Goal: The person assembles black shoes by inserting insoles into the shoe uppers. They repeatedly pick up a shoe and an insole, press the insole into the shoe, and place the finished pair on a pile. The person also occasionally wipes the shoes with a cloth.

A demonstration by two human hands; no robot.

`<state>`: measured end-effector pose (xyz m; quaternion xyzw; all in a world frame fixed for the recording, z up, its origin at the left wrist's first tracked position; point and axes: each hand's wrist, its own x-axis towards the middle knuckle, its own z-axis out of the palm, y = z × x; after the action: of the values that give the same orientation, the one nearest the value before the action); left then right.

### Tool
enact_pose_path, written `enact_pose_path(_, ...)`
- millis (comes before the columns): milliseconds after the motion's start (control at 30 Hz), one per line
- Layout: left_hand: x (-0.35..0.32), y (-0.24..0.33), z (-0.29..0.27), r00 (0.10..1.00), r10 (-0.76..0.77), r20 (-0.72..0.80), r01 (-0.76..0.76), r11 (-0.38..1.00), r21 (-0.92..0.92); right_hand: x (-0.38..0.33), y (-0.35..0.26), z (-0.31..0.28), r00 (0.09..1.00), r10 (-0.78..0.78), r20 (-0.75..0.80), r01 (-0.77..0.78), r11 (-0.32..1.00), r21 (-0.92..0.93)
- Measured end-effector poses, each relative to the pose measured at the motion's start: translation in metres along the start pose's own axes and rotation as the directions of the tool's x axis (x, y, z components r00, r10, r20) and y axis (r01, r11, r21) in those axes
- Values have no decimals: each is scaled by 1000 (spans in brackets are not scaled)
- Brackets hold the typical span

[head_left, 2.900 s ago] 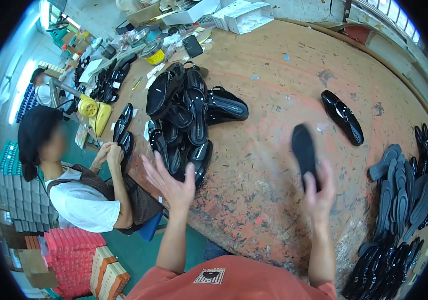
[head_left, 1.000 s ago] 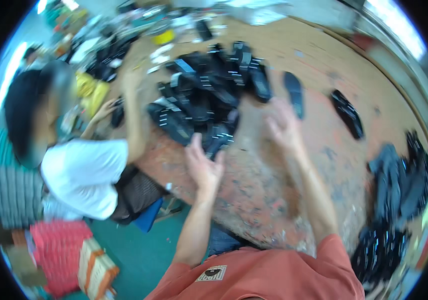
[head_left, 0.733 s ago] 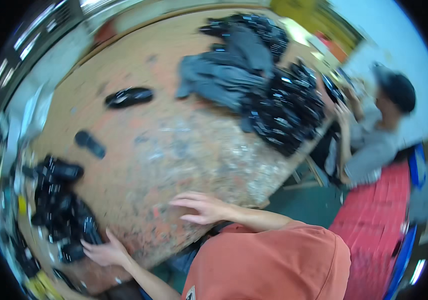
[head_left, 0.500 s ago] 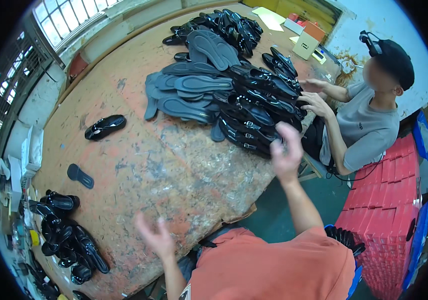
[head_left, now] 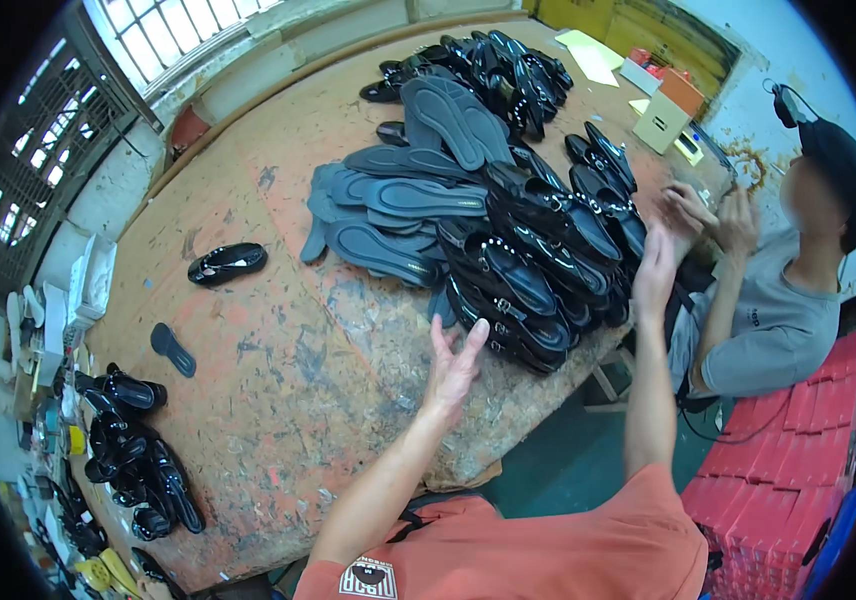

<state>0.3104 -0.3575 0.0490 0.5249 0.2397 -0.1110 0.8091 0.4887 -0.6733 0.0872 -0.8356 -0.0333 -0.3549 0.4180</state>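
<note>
A pile of black shiny buckled shoes lies on the worktable, near its right edge. At the near left side of the pile, my left hand is open, thumb and fingers spread, with nothing in it. My right hand reaches along the pile's right side, fingers stretched out and somewhat blurred. Whether it touches the shoes I cannot tell. Grey insoles lie stacked against the left of the pile. Farther left are a single black shoe and one loose dark insole.
A co-worker in a grey shirt sits at the right, hands raised near the pile. More black shoes are heaped at the left edge, others at the back. A box stands back right; red boxes are stacked beside me.
My left hand has moved right and forward to the shoe pile. My right hand has shifted right, to the pile's far side. The co-worker's hands have risen away from the shoes.
</note>
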Motion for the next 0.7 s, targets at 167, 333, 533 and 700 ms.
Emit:
enact_pose_path(167, 4, 15, 9, 997, -77, -29, 76, 997, -23, 144, 49, 41, 478, 656, 584, -571, 738, -361)
enact_pose_path(333, 11, 21, 49, 980, -67, 185, 73, 997, -28, 169, 213, -5, 675, 279, 683, -343, 938, -45)
enact_pose_path(533, 7, -5, 31, 978, 154, -139, -114, 960, 256, 81, 150, 88, 419, 449, 790, -648, 757, -87)
enact_pose_path(700, -71, -21, -6, 978, 166, -128, -125, 951, 281, 26, 109, 55, 401, 431, 808, -658, 750, -74)
